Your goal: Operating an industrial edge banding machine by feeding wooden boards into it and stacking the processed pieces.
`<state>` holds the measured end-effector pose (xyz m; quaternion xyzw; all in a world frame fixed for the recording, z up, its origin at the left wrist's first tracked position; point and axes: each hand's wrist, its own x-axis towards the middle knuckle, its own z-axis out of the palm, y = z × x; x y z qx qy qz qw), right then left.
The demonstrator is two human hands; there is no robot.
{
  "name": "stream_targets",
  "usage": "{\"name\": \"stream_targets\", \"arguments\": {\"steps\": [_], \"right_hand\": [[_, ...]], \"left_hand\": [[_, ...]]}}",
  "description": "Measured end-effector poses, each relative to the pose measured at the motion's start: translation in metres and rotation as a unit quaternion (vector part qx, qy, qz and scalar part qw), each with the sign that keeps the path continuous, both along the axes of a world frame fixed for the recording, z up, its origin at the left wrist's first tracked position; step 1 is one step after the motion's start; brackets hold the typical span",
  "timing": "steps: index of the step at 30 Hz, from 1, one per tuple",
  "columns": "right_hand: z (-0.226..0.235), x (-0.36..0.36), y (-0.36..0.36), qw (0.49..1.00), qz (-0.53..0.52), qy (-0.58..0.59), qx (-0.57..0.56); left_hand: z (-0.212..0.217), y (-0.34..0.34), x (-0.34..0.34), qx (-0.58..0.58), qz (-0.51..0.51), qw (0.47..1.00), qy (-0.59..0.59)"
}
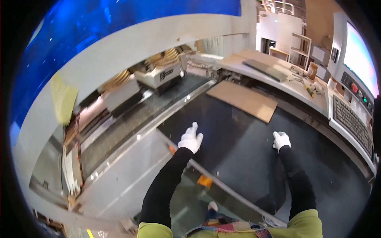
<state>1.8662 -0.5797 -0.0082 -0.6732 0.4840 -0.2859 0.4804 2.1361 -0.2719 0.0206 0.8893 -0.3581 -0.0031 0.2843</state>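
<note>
My left hand [191, 139], in a white glove, is over the left edge of a large dark panel-like surface [234, 146]. Its thumb and a finger stand apart, and nothing shows in it. Farther right, my right hand [281, 140], also gloved in white, is over the same dark surface. Its fingers are slightly bent and spread, with nothing visible between them; whether either hand touches the surface I cannot tell. A brown rectangular board [242, 100] lies at the far side of the dark surface, apart from both hands.
At left stands a machine with a blue cover [119, 20] and white-cased units [158, 75] with ribbed hoses. A far bench [242, 58] carries a dark strip [265, 70] and hand tools [303, 81]. At right are a keyboard [351, 121] and a screen [361, 55]. An orange block [204, 181] is below the edge.
</note>
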Motion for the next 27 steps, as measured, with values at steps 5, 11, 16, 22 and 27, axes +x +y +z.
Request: {"name": "stream_targets", "arguments": {"steps": [5,11,16,22,27], "right_hand": [[0.0,0.083,-0.078,0.945,-0.142,0.259,-0.144],[0.004,0.117,-0.078,0.904,-0.089,0.367,-0.201],[-0.002,0.118,-0.079,0.918,-0.078,0.326,-0.212],[0.008,0.054,-0.026,0.928,-0.086,0.314,-0.184],[0.01,-0.102,0.09,0.933,-0.172,0.291,-0.126]], "left_hand": [[0.014,-0.144,0.108,0.098,-0.022,0.995,0.015],[-0.016,-0.256,0.216,0.092,0.021,0.996,0.004],[-0.04,-0.287,0.253,0.088,-0.02,0.995,-0.048],[-0.042,-0.223,0.2,0.022,-0.116,0.99,-0.08],[-0.02,-0.105,0.084,-0.063,-0.322,0.944,-0.021]]}}
